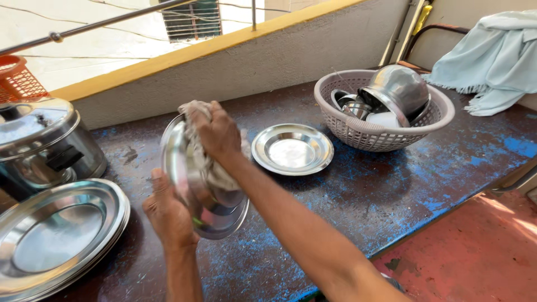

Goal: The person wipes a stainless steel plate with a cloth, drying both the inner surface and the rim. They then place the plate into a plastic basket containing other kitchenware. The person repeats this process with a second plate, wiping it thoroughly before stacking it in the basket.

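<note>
A worn dark counter (358,196), blotched with blue, runs along a plastered parapet with a yellow cap; we take the held steel plate (193,184) as our landmark. Far left of it stands a lidded steel pot (39,142), with an orange basket (19,78) behind, and below the pot lies a stack of large steel plates (59,237) (dry or not, we cannot tell). At the landmark, our left hand (168,215) grips the lower rim, fingers curled behind the tilted plate, while our right hand (218,134) presses a bunched pale cloth (196,120) against its face. Just right of it one small steel plate (292,149) lies flat on the counter. Farther right a pale woven basket (386,134) holds a steel pot (400,89) and other vessels; we judge that these remain to be wiped. A light blue towel (492,56) hangs beyond.
</note>
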